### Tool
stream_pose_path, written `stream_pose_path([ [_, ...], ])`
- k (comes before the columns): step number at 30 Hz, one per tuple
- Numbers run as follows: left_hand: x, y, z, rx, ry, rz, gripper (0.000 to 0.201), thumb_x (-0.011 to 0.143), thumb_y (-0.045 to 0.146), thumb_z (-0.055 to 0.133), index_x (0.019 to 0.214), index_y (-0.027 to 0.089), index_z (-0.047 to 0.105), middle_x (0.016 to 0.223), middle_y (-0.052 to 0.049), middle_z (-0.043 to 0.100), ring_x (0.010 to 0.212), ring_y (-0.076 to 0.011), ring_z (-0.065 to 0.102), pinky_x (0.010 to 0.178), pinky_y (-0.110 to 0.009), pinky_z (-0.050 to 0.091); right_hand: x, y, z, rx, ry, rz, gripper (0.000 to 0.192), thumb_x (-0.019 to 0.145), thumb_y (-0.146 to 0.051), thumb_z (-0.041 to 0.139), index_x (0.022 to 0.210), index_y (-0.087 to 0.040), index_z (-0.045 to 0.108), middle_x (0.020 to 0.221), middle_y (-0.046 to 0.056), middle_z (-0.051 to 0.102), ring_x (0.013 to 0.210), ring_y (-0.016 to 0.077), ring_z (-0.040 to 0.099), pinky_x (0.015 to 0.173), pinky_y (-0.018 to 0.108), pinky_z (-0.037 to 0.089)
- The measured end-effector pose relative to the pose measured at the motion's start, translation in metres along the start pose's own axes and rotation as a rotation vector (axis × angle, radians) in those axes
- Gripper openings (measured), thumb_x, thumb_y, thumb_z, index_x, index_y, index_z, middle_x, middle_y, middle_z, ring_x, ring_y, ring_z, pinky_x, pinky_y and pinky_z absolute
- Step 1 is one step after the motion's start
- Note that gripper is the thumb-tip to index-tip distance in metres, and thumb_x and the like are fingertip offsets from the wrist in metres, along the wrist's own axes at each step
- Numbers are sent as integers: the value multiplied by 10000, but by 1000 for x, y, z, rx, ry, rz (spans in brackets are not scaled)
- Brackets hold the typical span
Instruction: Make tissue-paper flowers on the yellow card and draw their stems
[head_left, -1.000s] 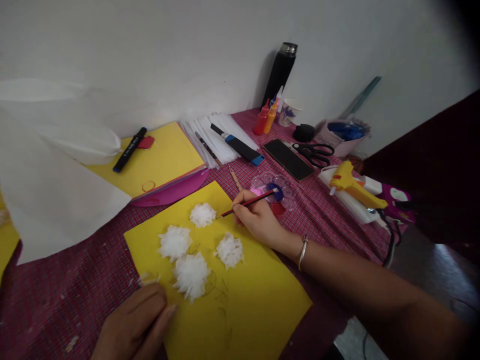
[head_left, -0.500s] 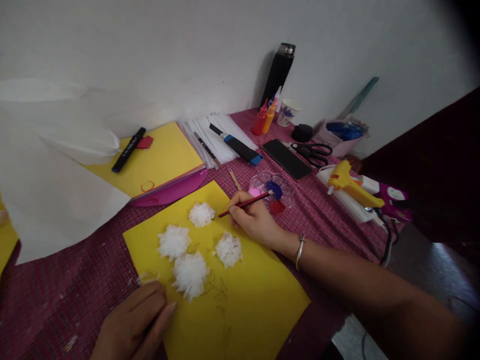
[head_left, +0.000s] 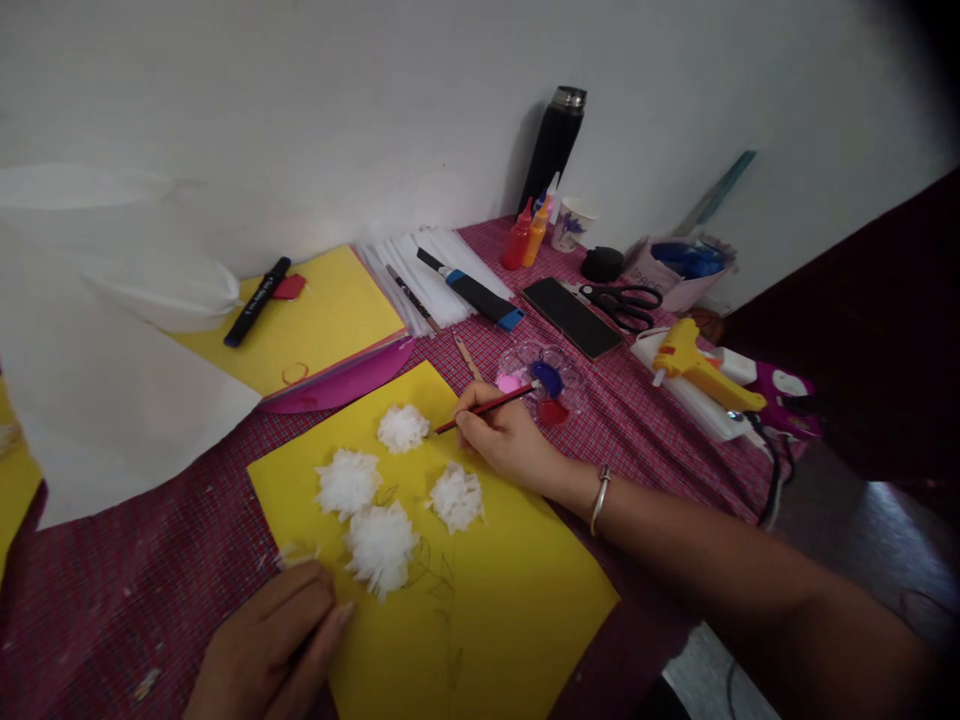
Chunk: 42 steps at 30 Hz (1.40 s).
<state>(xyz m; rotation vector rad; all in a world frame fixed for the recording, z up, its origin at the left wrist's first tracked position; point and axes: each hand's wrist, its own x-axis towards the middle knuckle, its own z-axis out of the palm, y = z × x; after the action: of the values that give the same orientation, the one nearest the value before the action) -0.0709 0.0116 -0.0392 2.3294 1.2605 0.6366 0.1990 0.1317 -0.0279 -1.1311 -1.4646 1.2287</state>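
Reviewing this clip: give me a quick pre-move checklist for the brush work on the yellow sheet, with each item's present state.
1. Right hand has a firm grip on the paintbrush: ok.
2. Left hand rests on the yellow sheet at its near-left edge: ok.
3. Brush tip is close to the uppermost white flower: ok.
4. Brush tip is loaded with paint: cannot tell.
5. Paint palette lies within easy reach just beyond the right hand: ok.
6. All four white flowers lie on the sheet: ok.

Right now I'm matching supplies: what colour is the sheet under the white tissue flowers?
Yellow: the sheet shows clearly in the head view.
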Motion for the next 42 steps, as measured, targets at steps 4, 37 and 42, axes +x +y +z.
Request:
stream_pose_path([
  [4,-2,-1,-1,-6,-12,-14,154,935,233,503,791,208,554,724,-1,601,701,-128,607,649,-229,492,1,0,0,12,13,18,107,811,-204,494,705,-207,489,571,-39,515,516,111,471,497,243,348],
  [37,4,6,-5,-23,-5,-54,229,934,251,493,714,208,542,678,-2,576,660,-127,587,605,-222,486,-1,1,-1,54,-28,21,95,814,-178,506,723,-203,506,587,-44,525,526,101,481,503,229,360],
  [42,1,4,-5,-15,-2,-33,165,931,253,503,788,213,575,700,-2,574,706,-136,607,616,-220,490,-1,-1,-1,31,-22,48,86,789,-182,504,708,-205,493,570,-50,511,517,100,465,492,224,344],
])
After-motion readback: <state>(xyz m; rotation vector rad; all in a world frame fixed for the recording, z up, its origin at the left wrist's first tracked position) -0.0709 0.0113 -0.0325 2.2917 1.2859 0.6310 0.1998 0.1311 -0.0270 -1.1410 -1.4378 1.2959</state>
